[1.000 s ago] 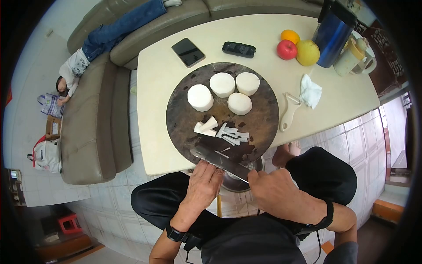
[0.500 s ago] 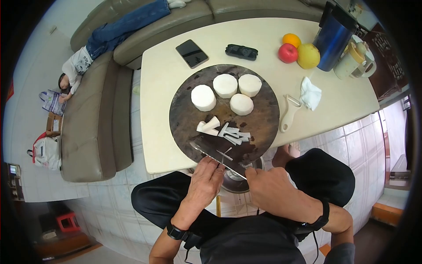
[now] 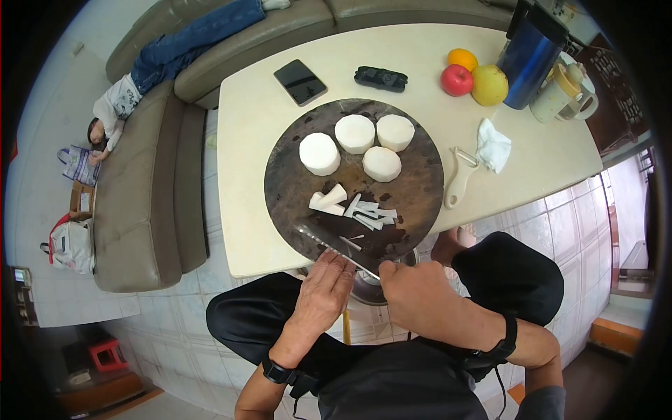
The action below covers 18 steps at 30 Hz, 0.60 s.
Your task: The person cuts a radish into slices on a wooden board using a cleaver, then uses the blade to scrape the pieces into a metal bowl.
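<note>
On a round, dark wooden chopping board (image 3: 413, 183) lie several thick white radish rounds (image 3: 319, 154), a few cut chunks (image 3: 329, 200) and a small heap of radish sticks (image 3: 369, 213). My right hand (image 3: 423, 292) is closed around the handle of a kitchen knife (image 3: 334, 246). Its blade slants across the board's near edge, tip to the left. My left hand (image 3: 320, 288) rests against the near side of the blade, fingers bent and close together. Whatever lies under those fingertips is hidden.
A peeler (image 3: 460, 183) and crumpled white tissue (image 3: 494, 145) lie right of the board. Behind are a phone (image 3: 300, 82), a black case (image 3: 381, 79), fruit (image 3: 488, 85), a blue jug (image 3: 535, 61). A metal bowl (image 3: 369, 290) sits below the table edge. A person reclines on the sofa (image 3: 143, 203).
The knife and my right hand have shifted slightly left, and the blade now covers part of a thin sliver on the board. My left hand stays beside the blade. The whole view has drifted a little.
</note>
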Available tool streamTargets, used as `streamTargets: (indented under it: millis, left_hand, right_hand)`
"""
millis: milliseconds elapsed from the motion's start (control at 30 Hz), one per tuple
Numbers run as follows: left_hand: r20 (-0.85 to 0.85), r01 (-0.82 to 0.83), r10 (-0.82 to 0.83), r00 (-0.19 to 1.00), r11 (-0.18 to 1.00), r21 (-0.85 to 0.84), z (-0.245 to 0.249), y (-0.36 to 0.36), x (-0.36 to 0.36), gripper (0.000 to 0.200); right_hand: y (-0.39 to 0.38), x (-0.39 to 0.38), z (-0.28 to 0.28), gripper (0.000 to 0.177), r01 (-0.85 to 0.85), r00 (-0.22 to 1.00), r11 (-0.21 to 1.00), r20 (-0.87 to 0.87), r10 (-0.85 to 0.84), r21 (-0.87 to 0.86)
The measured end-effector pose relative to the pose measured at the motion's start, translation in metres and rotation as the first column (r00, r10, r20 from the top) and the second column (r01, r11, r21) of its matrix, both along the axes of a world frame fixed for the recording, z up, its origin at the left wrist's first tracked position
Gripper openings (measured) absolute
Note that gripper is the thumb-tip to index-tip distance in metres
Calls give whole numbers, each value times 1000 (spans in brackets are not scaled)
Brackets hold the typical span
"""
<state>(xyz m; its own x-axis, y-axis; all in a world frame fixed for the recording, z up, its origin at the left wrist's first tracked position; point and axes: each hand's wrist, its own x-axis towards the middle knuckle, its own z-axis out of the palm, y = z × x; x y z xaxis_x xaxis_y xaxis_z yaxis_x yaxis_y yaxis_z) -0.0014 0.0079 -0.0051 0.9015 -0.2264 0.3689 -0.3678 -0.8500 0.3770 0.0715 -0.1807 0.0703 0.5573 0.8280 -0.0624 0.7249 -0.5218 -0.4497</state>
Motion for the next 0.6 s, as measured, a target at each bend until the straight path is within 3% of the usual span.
streamTargets:
  millis: [133,600]
  left_hand:
    - [33,4,-3,999,1000,-11,-3,1,1,32]
    - [21,16,-17,1000,1000,7,-4,5,-2,34]
  right_hand:
    - [-7,0,7,17,39,998,998,-56,-41,-44]
    - [2,-2,1,15,-3,1000,1000,-1,3,9]
